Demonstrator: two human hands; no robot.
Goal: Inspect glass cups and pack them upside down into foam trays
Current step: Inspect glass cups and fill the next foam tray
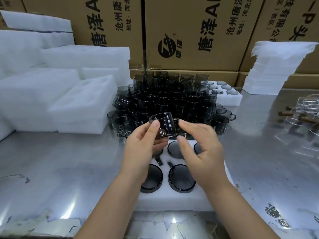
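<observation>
My left hand (141,149) grips a smoky grey glass cup (164,125), tilted on its side above the white foam tray (172,199) in front of me. My right hand (200,147) is beside the cup; thumb and forefinger reach toward its right side near the handle, and I cannot tell whether they pinch it. Several grey cups (181,178) sit upside down in the tray's holes. Behind the tray stands a heap of the same grey cups (165,100).
Stacks of white foam trays (60,94) fill the left of the metal table (51,161). A second foam tray holding cups (226,94) lies at the back right, with foam sheets (272,66) beyond. Clear glassware (305,109) sits far right. Cardboard boxes (189,31) line the back.
</observation>
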